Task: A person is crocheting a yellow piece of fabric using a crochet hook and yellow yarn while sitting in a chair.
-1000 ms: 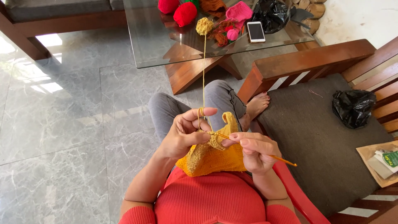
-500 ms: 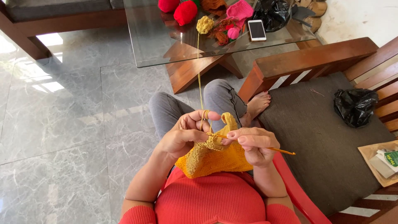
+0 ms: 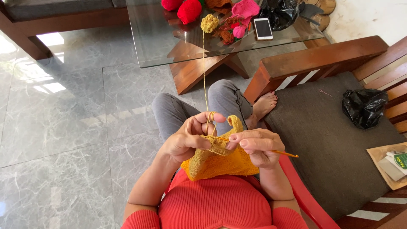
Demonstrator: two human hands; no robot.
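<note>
Directly over the lap, the mustard crocheted piece (image 3: 220, 163) hangs between both hands, its upper edge pinched from either side and its body draped down onto the red top. Left hand (image 3: 186, 138) is closed on the left end of that edge, with the yarn strand (image 3: 204, 72) looped round a raised finger. Right hand (image 3: 256, 146) is clamped on the crochet hook (image 3: 282, 152) and on the work beside it. Hook's long axis runs roughly level, handle projecting to the person's right, working end pointing left toward the left hand. Both hands are close together, nearly touching across the edge; the right is the nearer to the hook tip. Strand rises taut and almost straight away from the body to the yellow yarn ball (image 3: 209, 23) on the glass table (image 3: 161, 51), well apart from the hands.

Hook tip is hidden behind the fingers and the fabric; it appears to sit in the top row, though the stitch itself cannot be made out.
</note>
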